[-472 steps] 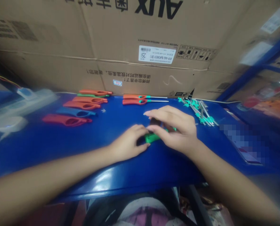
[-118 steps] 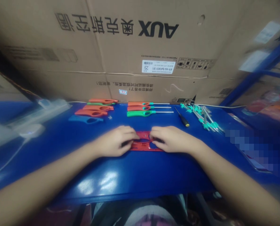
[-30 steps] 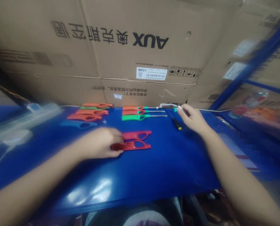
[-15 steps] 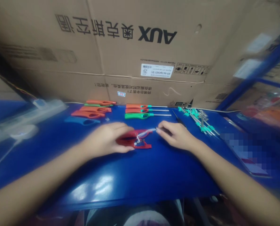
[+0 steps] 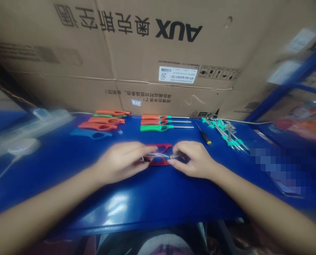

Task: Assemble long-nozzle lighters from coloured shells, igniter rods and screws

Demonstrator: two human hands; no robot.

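Note:
Two red handle halves [image 5: 161, 162] lie on the blue table in front of me, partly covered by my left hand. Pale wires [image 5: 159, 154] stretch between my two hands above them. My left hand [image 5: 128, 159] has its thumb and fingers closed on the left end of the wires. My right hand [image 5: 191, 158] pinches a small part at the wires' right end; the fingers mostly hide that part.
Orange, green and blue handles [image 5: 102, 124] lie at the back left. Three lighters with metal rods [image 5: 158, 122] sit at the back middle. A screwdriver [image 5: 206, 136] and teal-ended rods [image 5: 227, 132] lie right. Behind stands a cardboard sheet [image 5: 136, 71].
My right hand has moved slightly left and down, bringing the wire end over the red halves. My left fingers have closed on the wires. The screwdriver now shows more fully.

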